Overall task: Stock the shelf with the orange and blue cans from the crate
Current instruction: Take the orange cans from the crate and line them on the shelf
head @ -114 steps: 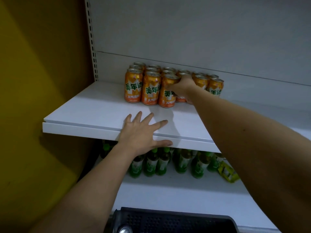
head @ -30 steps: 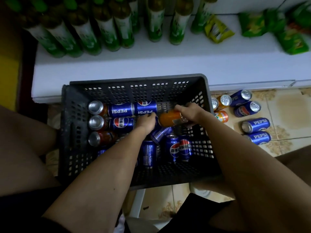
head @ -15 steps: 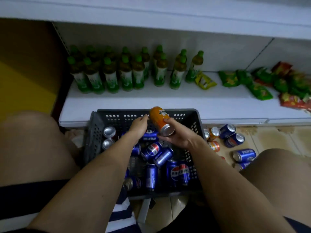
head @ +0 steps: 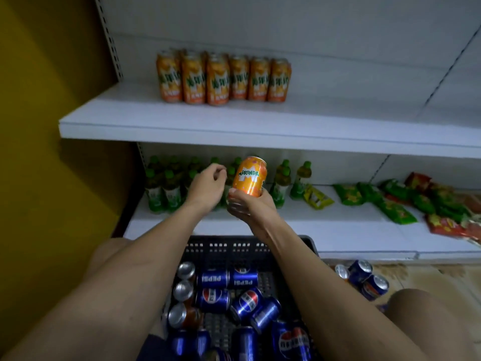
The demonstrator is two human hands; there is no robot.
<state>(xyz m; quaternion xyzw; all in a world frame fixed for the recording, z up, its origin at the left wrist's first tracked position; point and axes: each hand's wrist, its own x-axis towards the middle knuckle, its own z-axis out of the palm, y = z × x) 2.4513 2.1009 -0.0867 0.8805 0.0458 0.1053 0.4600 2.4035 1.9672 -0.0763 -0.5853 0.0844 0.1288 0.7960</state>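
Right hand [head: 251, 208] grips orange Mirinda can [head: 249, 176] upright by its base, left hand [head: 207, 187] just beside, loosely curled, empty, crate [head: 250, 247] of blue cans [head: 229, 295] below

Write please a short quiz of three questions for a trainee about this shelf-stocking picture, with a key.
1. True or false: the right hand holds an orange can upright.
2. What does the left hand hold? A) a blue can B) a bottle C) nothing
3. Fill in: the orange cans on the upper shelf stand near its ____ end.

Key
1. True.
2. C; its fingers are loosely curled beside the can.
3. Left; the row of orange cans is there. Blue cans lie in the crate.
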